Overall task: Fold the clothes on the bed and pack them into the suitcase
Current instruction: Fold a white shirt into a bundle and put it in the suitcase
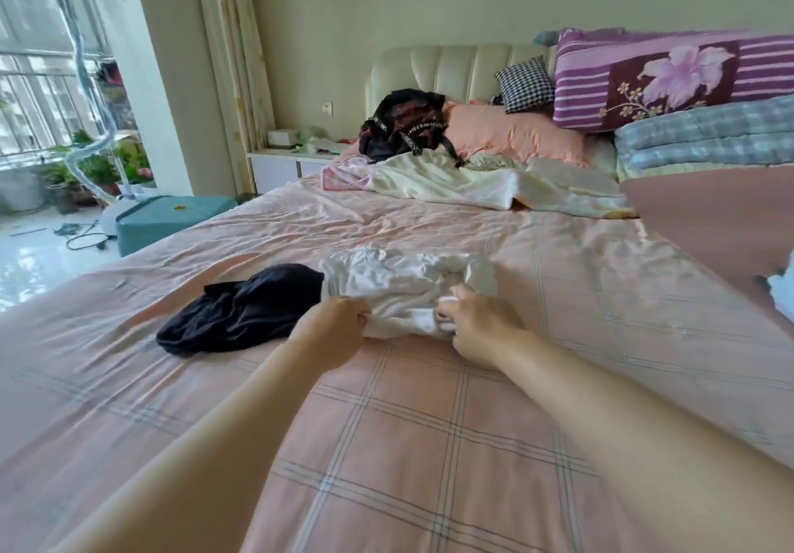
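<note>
Pink checked bed (408, 445) lies under me; my left hand (333, 322) and right hand (477, 325) pinch the white garment's (399, 284) near edge, right of the dark garment (240, 310). I should pull it taut and flat before folding.

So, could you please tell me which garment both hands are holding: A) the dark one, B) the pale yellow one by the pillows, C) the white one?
C: the left hand and the right hand both pinch the near edge of the white garment; the dark garment lies to its left.
</note>
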A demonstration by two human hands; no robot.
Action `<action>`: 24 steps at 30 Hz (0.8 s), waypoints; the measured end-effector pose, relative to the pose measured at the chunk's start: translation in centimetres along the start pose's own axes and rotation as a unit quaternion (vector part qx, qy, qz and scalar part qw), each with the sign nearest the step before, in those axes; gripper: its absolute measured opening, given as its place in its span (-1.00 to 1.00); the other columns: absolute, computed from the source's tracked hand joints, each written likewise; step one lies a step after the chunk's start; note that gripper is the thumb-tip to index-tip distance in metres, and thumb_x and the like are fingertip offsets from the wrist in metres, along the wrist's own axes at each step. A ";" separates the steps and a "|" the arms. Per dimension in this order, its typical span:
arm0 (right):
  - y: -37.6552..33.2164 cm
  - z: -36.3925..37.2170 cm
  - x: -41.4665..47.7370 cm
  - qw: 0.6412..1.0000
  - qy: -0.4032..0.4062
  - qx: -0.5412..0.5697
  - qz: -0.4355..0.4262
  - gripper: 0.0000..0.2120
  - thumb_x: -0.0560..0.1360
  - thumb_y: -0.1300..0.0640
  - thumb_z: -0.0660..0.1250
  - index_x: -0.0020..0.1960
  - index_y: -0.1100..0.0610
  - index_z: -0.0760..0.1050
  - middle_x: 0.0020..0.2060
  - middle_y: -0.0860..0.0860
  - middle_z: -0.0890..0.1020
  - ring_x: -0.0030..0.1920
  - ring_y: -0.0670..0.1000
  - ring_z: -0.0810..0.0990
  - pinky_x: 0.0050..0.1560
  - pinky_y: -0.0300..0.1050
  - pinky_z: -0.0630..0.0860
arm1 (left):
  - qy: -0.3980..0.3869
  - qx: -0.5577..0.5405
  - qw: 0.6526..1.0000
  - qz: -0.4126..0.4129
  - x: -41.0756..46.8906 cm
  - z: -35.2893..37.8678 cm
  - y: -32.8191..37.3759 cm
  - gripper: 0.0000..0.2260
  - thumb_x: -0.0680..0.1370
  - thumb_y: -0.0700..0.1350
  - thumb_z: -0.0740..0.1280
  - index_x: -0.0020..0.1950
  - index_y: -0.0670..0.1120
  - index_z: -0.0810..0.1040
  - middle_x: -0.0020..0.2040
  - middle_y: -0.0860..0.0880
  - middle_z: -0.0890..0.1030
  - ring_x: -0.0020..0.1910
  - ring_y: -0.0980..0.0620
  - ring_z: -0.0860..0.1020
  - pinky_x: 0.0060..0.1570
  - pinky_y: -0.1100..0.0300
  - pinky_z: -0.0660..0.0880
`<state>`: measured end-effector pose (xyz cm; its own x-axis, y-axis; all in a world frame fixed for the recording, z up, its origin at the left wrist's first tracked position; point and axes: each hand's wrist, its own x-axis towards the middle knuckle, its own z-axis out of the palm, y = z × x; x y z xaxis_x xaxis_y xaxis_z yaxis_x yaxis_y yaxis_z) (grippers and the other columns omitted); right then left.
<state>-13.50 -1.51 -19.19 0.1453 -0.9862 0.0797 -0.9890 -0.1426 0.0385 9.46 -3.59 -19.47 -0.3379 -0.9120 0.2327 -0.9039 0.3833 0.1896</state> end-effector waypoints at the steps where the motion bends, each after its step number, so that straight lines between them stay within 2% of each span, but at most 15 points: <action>1: 0.2 -0.4 -1.5 1.000 -0.001 -0.013 0.001 -0.63 0.51 0.17 0.28 0.29 -0.06 0.47 0.22 0.04 0.42 0.10 0.18 0.57 -0.10 -0.07 0.45 | -0.008 -0.017 1.000 -0.002 -0.8 -0.6 0.7 -0.79 0.64 -0.12 0.14 0.12 -0.01 0.56 -0.01 0.00 0.63 -0.09 -0.04 0.58 -0.18 0.13 0.47; 3: 0.6 -1.3 -4.6 1.000 -0.001 -0.029 0.001 -0.57 0.48 0.14 0.30 0.34 -0.05 0.42 0.20 0.04 0.44 0.08 0.16 0.59 -0.09 -0.07 0.47 | -0.037 -0.059 0.998 -0.011 -2.4 -1.7 2.6 -0.78 0.59 -0.10 0.14 0.17 0.07 0.49 -0.09 0.03 0.62 -0.20 0.02 0.56 -0.27 0.12 0.48; 5: 1.2 -1.9 -7.9 0.999 -0.003 -0.032 -0.003 -0.51 0.44 0.12 0.31 0.36 -0.07 0.37 0.18 0.03 0.46 0.05 0.15 0.60 -0.11 -0.07 0.46 | -0.102 -0.090 0.991 -0.012 -4.3 -2.8 4.8 -0.68 0.56 -0.10 0.15 0.30 0.12 0.39 -0.09 0.04 0.58 -0.25 0.06 0.52 -0.35 0.16 0.42; 8: 2.0 -2.8 -12.7 0.999 -0.026 -0.027 0.001 -0.61 0.43 0.08 0.29 0.26 -0.08 0.43 0.18 -0.01 0.50 0.11 0.13 0.59 -0.11 -0.12 0.37 | -0.208 -0.079 0.975 0.009 -7.4 -4.4 8.4 -0.64 0.57 -0.08 0.20 0.36 0.13 0.44 -0.04 0.08 0.50 -0.24 0.11 0.45 -0.34 0.26 0.33; 10: 2.4 -3.7 -15.9 0.999 -0.043 -0.009 0.008 -0.79 0.43 0.06 0.29 0.05 -0.10 0.48 0.10 -0.05 0.55 0.08 0.10 0.58 -0.11 -0.15 0.33 | -0.272 -0.081 0.959 0.003 -9.0 -4.6 10.4 -0.67 0.56 -0.08 0.23 0.30 0.10 0.56 0.05 0.06 0.57 -0.16 0.13 0.50 -0.21 0.29 0.43; 11: 2.6 -4.1 -17.4 0.998 -0.056 -0.003 0.010 -0.91 0.41 0.05 0.29 -0.09 -0.08 0.45 -0.01 -0.08 0.56 0.00 0.07 0.57 -0.15 -0.16 0.31 | -0.301 -0.080 0.950 -0.004 -9.6 -4.5 11.3 -0.71 0.55 -0.08 0.25 0.24 0.06 0.61 0.11 0.04 0.61 -0.10 0.09 0.53 -0.10 0.26 0.49; 12: 2.8 -4.3 -18.8 0.997 -0.075 0.005 0.014 -0.93 0.39 0.05 0.28 -0.19 -0.03 0.38 -0.16 -0.09 0.53 -0.10 0.06 0.52 -0.21 -0.14 0.29 | -0.330 -0.068 0.941 -0.014 -10.4 -4.5 12.2 -0.77 0.53 -0.08 0.28 0.14 0.01 0.64 0.12 -0.01 0.63 -0.09 0.04 0.54 -0.05 0.20 0.54; 14: 3.3 -4.7 -21.1 0.990 -0.129 0.045 0.035 -0.86 0.35 0.08 0.28 -0.25 0.06 0.31 -0.34 -0.07 0.41 -0.27 0.02 0.40 -0.32 -0.09 0.25 | -0.370 -0.067 0.926 -0.024 -11.6 -4.8 13.6 -0.89 0.50 -0.06 0.32 -0.10 -0.07 0.58 -0.11 -0.04 0.63 -0.24 -0.02 0.49 -0.26 0.20 0.50; 15: 3.5 -4.9 -22.2 0.984 -0.150 0.082 0.043 -0.87 0.33 0.08 0.28 -0.26 0.07 0.33 -0.38 -0.06 0.40 -0.31 0.00 0.37 -0.32 -0.08 0.25 | -0.386 -0.097 0.917 -0.033 -12.2 -5.1 14.1 -0.88 0.49 -0.05 0.32 -0.15 -0.08 0.58 -0.22 -0.02 0.61 -0.32 -0.02 0.49 -0.35 0.22 0.48; 17: 3.8 -5.2 -23.5 0.972 -0.159 0.162 0.057 -0.84 0.31 -0.02 0.29 -0.26 0.07 0.44 -0.36 -0.06 0.52 -0.31 -0.04 0.47 -0.29 -0.08 0.39 | -0.372 -0.145 0.917 -0.026 -12.9 -5.5 14.7 -0.86 0.50 -0.05 0.33 -0.14 -0.07 0.65 -0.26 0.00 0.66 -0.35 0.01 0.56 -0.35 0.22 0.54; 19: 3.8 -4.9 -23.9 0.971 -0.113 0.198 0.066 -0.70 0.37 -0.16 0.23 -0.17 0.05 0.58 -0.20 -0.07 0.62 -0.18 -0.04 0.58 -0.14 -0.06 0.52 | -0.260 -0.146 0.954 0.014 -12.9 -5.1 14.8 -0.86 0.54 -0.08 0.31 -0.04 -0.01 0.67 -0.13 0.03 0.71 -0.26 0.04 0.63 -0.24 0.20 0.59; 20: 3.8 -4.5 -23.8 0.977 -0.060 0.193 0.071 -0.68 0.42 -0.17 0.22 -0.12 0.03 0.60 -0.12 -0.05 0.61 -0.09 -0.01 0.59 -0.06 -0.04 0.54 | -0.189 -0.140 0.971 0.030 -12.9 -4.8 14.8 -0.84 0.56 -0.10 0.31 0.07 0.02 0.66 -0.02 0.05 0.70 -0.14 0.04 0.65 -0.12 0.18 0.60; 22: 3.3 -3.2 -23.3 0.974 0.068 0.206 0.067 -0.78 0.52 -0.09 0.25 0.00 -0.02 0.61 0.03 -0.05 0.55 0.08 0.01 0.54 0.09 -0.01 0.52 | -0.114 -0.129 0.983 0.056 -12.9 -3.8 14.6 -0.68 0.57 -0.07 0.35 0.32 0.07 0.54 0.26 0.10 0.56 0.20 0.03 0.56 0.21 0.14 0.49; 23: 2.9 -2.5 -23.1 0.965 0.111 0.232 0.055 -0.81 0.53 0.00 0.27 0.08 -0.04 0.60 0.10 -0.07 0.53 0.16 0.00 0.51 0.17 0.00 0.50 | -0.119 -0.110 0.985 0.066 -13.1 -3.3 14.6 -0.60 0.56 -0.05 0.38 0.40 0.08 0.48 0.33 0.12 0.49 0.31 0.03 0.48 0.28 0.15 0.41; 24: 2.5 -1.8 -22.8 0.958 0.130 0.254 0.040 -0.76 0.54 0.09 0.27 0.17 -0.05 0.58 0.18 -0.08 0.52 0.23 -0.01 0.48 0.24 -0.01 0.47 | -0.137 -0.089 0.984 0.065 -13.2 -2.6 14.5 -0.59 0.54 -0.04 0.39 0.39 0.07 0.49 0.31 0.11 0.49 0.32 0.01 0.46 0.25 0.17 0.39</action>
<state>-19.27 20.74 -19.14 0.0043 -0.9505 0.3106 -0.8734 -0.1548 -0.4617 1.45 14.35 -17.32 -0.5273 -0.8497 0.0043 -0.7967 0.4962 0.3450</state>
